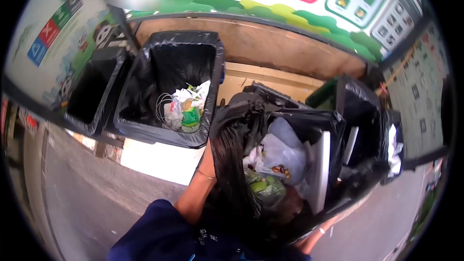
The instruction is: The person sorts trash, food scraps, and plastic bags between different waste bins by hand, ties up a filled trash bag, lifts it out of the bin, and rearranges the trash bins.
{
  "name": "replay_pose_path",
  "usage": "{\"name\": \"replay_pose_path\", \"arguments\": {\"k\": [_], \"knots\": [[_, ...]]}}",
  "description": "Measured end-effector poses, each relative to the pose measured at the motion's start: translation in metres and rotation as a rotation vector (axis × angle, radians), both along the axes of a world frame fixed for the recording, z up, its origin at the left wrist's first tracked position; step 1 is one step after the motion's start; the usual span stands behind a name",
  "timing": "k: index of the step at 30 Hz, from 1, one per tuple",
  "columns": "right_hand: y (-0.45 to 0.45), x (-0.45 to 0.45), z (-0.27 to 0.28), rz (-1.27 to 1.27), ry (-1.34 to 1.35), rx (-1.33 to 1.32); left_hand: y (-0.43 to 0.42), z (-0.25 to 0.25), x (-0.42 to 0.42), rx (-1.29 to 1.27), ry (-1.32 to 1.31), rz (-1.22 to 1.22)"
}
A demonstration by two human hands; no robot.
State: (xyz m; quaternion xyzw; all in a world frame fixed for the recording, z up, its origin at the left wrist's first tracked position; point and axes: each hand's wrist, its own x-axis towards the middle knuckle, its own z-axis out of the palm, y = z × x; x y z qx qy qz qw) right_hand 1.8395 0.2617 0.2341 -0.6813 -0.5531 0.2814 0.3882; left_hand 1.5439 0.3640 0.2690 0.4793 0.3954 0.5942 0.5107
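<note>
A full black garbage bag (232,150) stands open directly in front of me, its rim raised. Inside are knotted plastic bags (282,157), a clear bag of green scraps (266,188) and a white foam board (321,171) on edge. My left hand (209,157) reaches up along the bag's left side and holds it; black plastic covers the fingers. Under the lower right edge, my right hand (329,223) supports the bag, its fingers mostly hidden too. Both wrists wear a thin band.
To the left stand a lined bin (145,77) with paper and plastic litter and a narrower lined bin (96,92). Another lined bin (360,111) stands right of the bag. Behind runs a brown panel (251,41) below a printed sign board (290,0). Grey pavement (92,183) lies at left.
</note>
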Motion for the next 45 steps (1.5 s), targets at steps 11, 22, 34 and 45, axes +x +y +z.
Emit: {"name": "replay_pose_path", "arguments": {"k": [11, 22, 34, 45], "knots": [[0.042, -0.106, -0.066, 0.252, -0.288, -0.041, -0.001, -0.020, 0.062, 0.376, 0.965, -0.598], [0.066, -0.120, -0.092, 0.281, -0.286, -0.250, 0.032, -0.101, 0.103, -0.149, 0.217, -0.923], [0.025, -0.075, -0.003, 0.098, 0.290, 0.016, 0.018, -0.060, 0.083, 0.087, 0.396, -0.679], [0.035, -0.088, -0.002, -0.243, 0.951, 0.052, 0.021, -0.024, 0.032, -0.132, 0.456, -1.028]]}}
